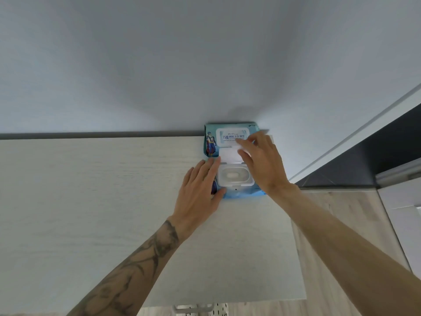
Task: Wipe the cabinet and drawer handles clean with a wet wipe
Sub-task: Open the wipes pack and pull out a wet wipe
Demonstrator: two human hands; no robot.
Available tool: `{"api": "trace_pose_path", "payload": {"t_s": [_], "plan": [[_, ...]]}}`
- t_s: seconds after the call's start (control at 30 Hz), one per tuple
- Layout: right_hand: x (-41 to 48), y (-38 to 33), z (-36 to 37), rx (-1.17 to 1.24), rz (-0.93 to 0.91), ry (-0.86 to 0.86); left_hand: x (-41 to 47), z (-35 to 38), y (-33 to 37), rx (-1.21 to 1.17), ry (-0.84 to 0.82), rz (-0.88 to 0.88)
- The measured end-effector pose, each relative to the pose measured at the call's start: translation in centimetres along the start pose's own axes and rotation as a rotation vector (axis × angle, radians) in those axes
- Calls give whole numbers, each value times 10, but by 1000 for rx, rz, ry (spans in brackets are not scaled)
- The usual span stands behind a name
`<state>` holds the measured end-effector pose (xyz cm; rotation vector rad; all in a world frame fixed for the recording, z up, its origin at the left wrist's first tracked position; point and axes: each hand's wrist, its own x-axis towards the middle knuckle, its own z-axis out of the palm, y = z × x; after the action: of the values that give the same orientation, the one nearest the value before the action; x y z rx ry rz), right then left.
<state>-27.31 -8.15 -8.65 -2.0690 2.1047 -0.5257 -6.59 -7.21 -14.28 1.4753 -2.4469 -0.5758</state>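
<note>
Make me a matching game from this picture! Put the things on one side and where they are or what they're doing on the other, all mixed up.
Things:
1. left hand
2. right hand
3. wipe pack
4. white wipe

Places and states:
A. lies on the pale cabinet top, close to the wall
B. pinches the wipe
C. rests flat on the pack's left side
D. partly pulled out of the pack

Pairs: 1-C, 2-B, 3-A, 4-D
</note>
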Motion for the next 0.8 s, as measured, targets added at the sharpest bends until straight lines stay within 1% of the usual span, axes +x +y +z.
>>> {"api": "trace_pose_path", "payload": {"t_s": [0.1, 0.17, 0.23, 0.3, 0.37, 0.5, 0.63, 0.8], "plan": [[5, -7, 6, 36, 145, 33, 3, -1, 1, 26, 3, 24], [1, -9, 10, 79, 174, 46, 5, 1, 2, 37, 10, 18], [-10, -7, 14, 80, 133, 21, 6, 2, 4, 46, 14, 9], [-21, -1, 18, 77, 51, -52, 7, 3, 3, 50, 20, 12], [-30, 4, 20, 112, 14, -118, 9, 3, 0, 50, 23, 22], [-34, 9, 21, 170, 7, -147, 12, 4, -2, 68, 21, 35], [-32, 8, 22, 162, -12, -189, 11, 6, -4, 74, 9, 29], [-28, 5, 23, 179, 41, -200, 11, 7, -4, 73, 20, 30]]}}
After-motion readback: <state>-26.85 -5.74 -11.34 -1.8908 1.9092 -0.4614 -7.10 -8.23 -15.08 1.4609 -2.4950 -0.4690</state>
